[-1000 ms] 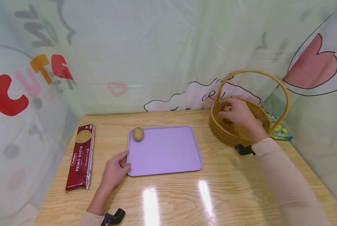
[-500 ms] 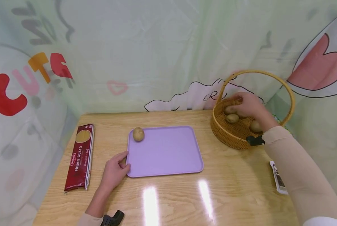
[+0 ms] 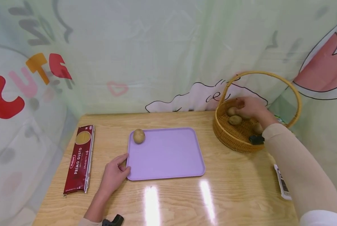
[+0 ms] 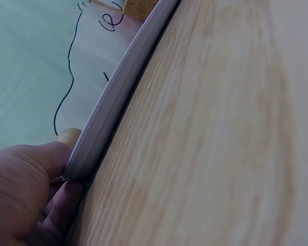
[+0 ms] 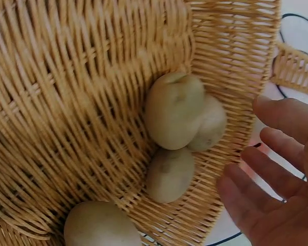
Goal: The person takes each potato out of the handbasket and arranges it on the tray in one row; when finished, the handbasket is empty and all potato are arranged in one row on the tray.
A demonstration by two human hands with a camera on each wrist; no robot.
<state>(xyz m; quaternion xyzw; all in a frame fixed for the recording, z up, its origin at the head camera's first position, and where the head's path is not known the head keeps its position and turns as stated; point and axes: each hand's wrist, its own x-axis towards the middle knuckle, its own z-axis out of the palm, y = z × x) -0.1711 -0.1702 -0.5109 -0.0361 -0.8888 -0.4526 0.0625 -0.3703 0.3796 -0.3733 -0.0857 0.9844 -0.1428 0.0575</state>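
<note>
My left hand (image 3: 114, 175) holds the left edge of a lilac tray (image 3: 168, 157) near its front corner. In the left wrist view the tray's rim (image 4: 113, 97) lies between thumb and fingers. One potato (image 3: 139, 136) sits in the tray's back left corner. Over the wicker basket (image 3: 227, 138) hovers my right hand (image 3: 251, 108), fingers apart and holding nothing. Several potatoes lie in the basket; the right wrist view shows one large potato (image 5: 174, 110) leaning against others, and another potato (image 5: 100, 225) off to the side.
A red spaghetti packet (image 3: 79, 160) lies at the table's left. The basket's tall handle (image 3: 270, 73) arches above the right arm. A white-edged, phone-like object (image 3: 282, 183) lies partly behind the right sleeve. A printed curtain (image 3: 157, 56) hangs behind the table (image 3: 179, 201).
My right hand has shifted to the right within the basket, uncovering potatoes beneath it. The phone-like object has come into view. My left hand stays at the tray's edge.
</note>
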